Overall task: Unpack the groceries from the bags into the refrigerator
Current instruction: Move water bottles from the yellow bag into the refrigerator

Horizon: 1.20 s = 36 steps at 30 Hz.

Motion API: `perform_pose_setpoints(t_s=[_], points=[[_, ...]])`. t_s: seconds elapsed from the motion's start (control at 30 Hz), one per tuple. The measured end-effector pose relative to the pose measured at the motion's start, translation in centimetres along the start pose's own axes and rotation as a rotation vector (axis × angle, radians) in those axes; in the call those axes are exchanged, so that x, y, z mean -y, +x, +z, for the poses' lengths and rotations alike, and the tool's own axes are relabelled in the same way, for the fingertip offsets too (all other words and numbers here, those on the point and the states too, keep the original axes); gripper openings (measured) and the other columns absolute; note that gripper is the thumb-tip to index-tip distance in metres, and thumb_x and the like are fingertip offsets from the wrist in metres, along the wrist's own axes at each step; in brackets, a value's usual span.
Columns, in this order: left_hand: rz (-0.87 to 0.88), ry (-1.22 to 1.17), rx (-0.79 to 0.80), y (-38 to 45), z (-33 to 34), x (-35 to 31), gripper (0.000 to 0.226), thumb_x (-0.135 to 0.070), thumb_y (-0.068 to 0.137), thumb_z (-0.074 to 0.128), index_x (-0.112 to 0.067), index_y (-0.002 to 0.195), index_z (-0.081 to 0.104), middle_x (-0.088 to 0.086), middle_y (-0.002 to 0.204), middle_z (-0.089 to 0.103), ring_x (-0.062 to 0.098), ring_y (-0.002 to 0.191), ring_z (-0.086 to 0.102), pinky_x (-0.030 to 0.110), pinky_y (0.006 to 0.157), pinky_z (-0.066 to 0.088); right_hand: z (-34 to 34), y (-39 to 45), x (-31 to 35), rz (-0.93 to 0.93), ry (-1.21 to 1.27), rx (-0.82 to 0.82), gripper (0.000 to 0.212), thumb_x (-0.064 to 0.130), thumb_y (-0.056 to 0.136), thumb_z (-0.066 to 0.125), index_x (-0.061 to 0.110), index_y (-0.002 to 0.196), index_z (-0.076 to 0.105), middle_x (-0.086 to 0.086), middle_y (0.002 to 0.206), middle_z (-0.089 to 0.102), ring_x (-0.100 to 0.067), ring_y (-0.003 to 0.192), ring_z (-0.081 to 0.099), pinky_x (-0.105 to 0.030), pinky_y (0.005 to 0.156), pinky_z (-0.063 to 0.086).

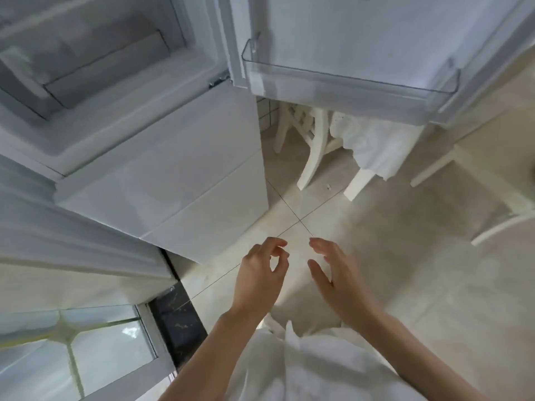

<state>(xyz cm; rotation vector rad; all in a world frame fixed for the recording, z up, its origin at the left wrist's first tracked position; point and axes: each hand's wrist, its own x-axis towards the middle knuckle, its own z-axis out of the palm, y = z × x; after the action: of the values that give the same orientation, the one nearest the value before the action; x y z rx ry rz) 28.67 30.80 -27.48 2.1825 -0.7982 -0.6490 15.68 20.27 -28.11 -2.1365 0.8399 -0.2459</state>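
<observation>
Two hands hang in front of us over the floor, and neither holds anything. Our left hand point(260, 270) has its fingers loosely curled, the thumb and forefinger tips close together but pinching nothing we can make out. Our right hand point(333, 273) is spread, fingers fairly straight and apart, palm turned toward the left one. They sit near each other without touching, which we judge to be a resting or ready posture between items, not a grasp.

The refrigerator point(162, 175) stands to the left and far from us. Its upper compartment point(95, 68) is open and looks bare from this angle, though blur hides the detail. The door point(362, 33) is swung out to the right, and its clear door shelf point(347, 85) has nothing in it that we can see. The lower door is closed. Leaving the door wide makes sense, since it keeps both hands free for carrying.

No grocery bags and no groceries show anywhere in view, so we cannot tell where they are. We judge the unpacking is either barely begun or paused, and the next move calls for turning toward the bags.

Beyond the door, a white chair point(312, 146) with pale cloth point(373, 146) draped on it stands on the tiled floor point(405, 270). At near left is a glass panel point(95, 342) in a pale frame.
</observation>
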Motion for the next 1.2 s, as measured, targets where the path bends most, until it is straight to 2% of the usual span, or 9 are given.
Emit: perform_pose_setpoints(t_s=[0.13,0.33,0.47,0.6,0.7,0.87,1.07,1.2], points=[[0.009,-0.037,0.114,-0.3,4.5,-3.2,0.013,-0.021,0.094,0.056,-0.028,0.101,0.064,-0.012,0.089,0.071,0.001,0.089,0.063,0.027,0.086,0.052,-4.4,-3.2,-4.0,0.079,-0.039,0.000,0.037,0.030,0.098,0.046,0.022,0.134,0.044,0.008,0.132,0.052,-0.007,0.119,0.052,-0.025,0.100,0.042],[0.066,-0.044,0.207,-0.6,14.6,-10.2,0.012,-0.014,0.093,0.058,-0.023,0.097,0.064,-0.014,0.081,0.071,0.001,0.084,0.066,0.026,0.083,0.053,-13.3,-8.4,-12.9,0.222,-0.073,-0.022,0.035,0.026,0.098,0.049,0.016,0.131,0.050,0.005,0.129,0.055,-0.009,0.117,0.053,-0.006,0.094,0.029],[0.086,-0.072,0.258,-0.7,22.3,-15.1,0.013,-0.012,0.092,0.058,-0.021,0.098,0.065,-0.014,0.080,0.071,-0.001,0.082,0.065,0.023,0.080,0.052,-19.3,-10.9,-19.5,0.298,-0.097,-0.052,0.035,0.028,0.098,0.049,0.016,0.131,0.049,0.005,0.129,0.056,-0.010,0.114,0.055,-0.014,0.095,0.036],[0.096,-0.092,0.294,-0.9,27.5,-19.4,0.014,-0.011,0.091,0.057,-0.021,0.097,0.065,-0.013,0.079,0.071,-0.002,0.080,0.065,0.015,0.076,0.050,-24.3,-11.5,-24.1,0.364,-0.093,-0.093,0.035,0.027,0.098,0.050,0.014,0.130,0.050,0.004,0.128,0.055,-0.012,0.115,0.054,-0.017,0.093,0.036],[0.101,-0.075,0.338,-0.3,29.8,-21.6,0.014,-0.010,0.091,0.058,-0.022,0.096,0.065,-0.009,0.079,0.072,0.001,0.078,0.065,0.019,0.075,0.051,-27.4,-10.7,-26.8,0.412,-0.082,-0.138,0.034,0.024,0.096,0.052,0.011,0.128,0.052,0.000,0.124,0.058,-0.015,0.114,0.055,-0.017,0.091,0.035],[0.127,0.008,0.356,4.4,33.0,-24.6,0.016,-0.010,0.090,0.059,-0.025,0.094,0.064,-0.010,0.080,0.071,0.002,0.080,0.066,0.027,0.079,0.053,-31.8,-7.0,-31.1,0.456,-0.064,-0.214,0.033,0.018,0.094,0.057,0.007,0.125,0.054,-0.006,0.119,0.061,-0.022,0.110,0.058,-0.028,0.093,0.042],[0.115,0.017,0.317,13.4,37.2,-29.3,0.013,-0.011,0.090,0.060,-0.021,0.095,0.066,-0.007,0.082,0.072,0.006,0.085,0.067,0.028,0.084,0.054,-37.6,0.7,-35.0,0.422,-0.085,-0.207,0.037,0.024,0.096,0.053,0.010,0.131,0.050,-0.003,0.125,0.057,-0.016,0.114,0.054,-0.018,0.092,0.034],[0.106,0.011,0.271,19.8,38.5,-33.0,0.012,-0.012,0.090,0.060,-0.018,0.098,0.067,-0.008,0.086,0.071,0.002,0.085,0.065,0.021,0.082,0.051,-41.5,6.9,-36.8,0.384,-0.110,-0.182,0.038,0.027,0.097,0.051,0.013,0.132,0.049,-0.001,0.127,0.056,-0.014,0.114,0.054,-0.017,0.092,0.034]])
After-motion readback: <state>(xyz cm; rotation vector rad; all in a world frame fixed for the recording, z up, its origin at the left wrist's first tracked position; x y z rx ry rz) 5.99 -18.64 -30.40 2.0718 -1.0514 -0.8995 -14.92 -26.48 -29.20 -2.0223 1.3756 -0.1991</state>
